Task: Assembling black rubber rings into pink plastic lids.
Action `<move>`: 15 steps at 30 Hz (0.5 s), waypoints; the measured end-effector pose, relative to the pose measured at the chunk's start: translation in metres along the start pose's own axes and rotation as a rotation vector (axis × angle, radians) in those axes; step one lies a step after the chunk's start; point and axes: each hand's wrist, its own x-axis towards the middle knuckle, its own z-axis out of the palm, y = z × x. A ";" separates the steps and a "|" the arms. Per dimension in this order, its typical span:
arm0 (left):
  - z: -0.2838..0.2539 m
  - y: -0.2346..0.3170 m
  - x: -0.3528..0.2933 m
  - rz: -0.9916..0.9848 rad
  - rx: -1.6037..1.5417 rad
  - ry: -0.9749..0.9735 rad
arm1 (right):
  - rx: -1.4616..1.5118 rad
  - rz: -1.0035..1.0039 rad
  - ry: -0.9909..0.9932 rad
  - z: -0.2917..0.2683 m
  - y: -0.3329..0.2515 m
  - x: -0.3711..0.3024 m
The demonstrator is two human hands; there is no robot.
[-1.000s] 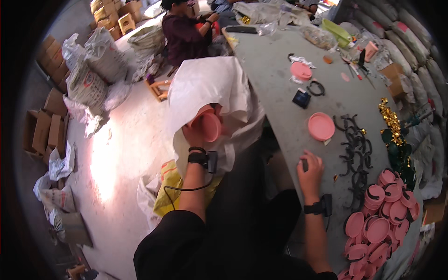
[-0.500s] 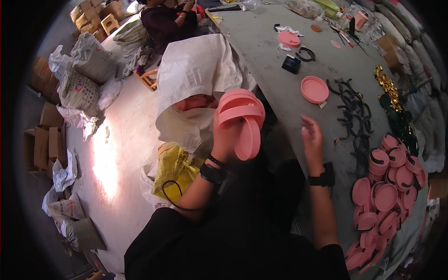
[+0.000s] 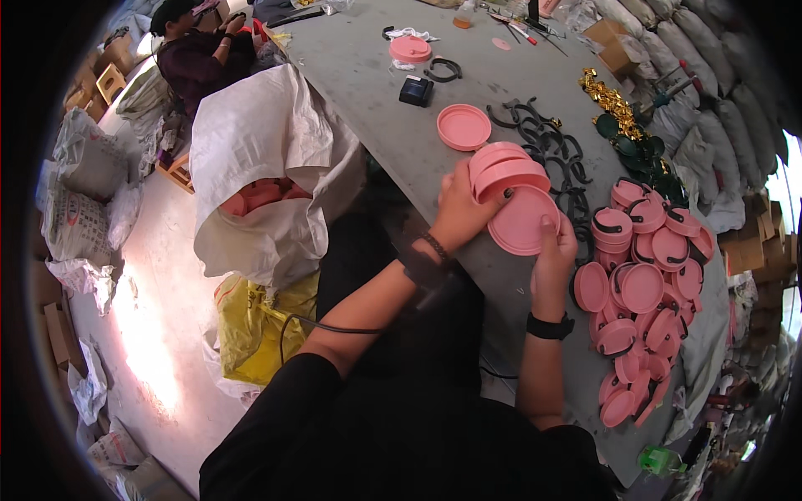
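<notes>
Over the table's near edge, my left hand (image 3: 462, 209) grips several stacked round pink lids (image 3: 505, 165). My right hand (image 3: 555, 255) pinches the rim of one pink lid (image 3: 520, 225), which is turned with its flat face toward me and touches the stack. Just beyond lies a single pink lid (image 3: 464, 127) on the table. Black curved strips (image 3: 555, 146) are spread to the right of it. Further right is a heap of pink lids (image 3: 643, 288) fitted with black strips.
A white sack (image 3: 242, 125) with pink pieces inside stands left of the table (image 3: 359, 92), above a yellow bag (image 3: 251, 334). Gold pieces (image 3: 614, 104) and dark green discs (image 3: 626, 149) lie at the far right. Another person (image 3: 196, 63) sits at the far left.
My left hand has carried the pink lids from beside the sack to the table edge. My right hand has closed on one lid. The view has turned right.
</notes>
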 end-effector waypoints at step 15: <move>-0.006 0.032 0.002 -0.176 0.124 -0.285 | 0.333 -0.182 -0.043 0.009 -0.009 0.036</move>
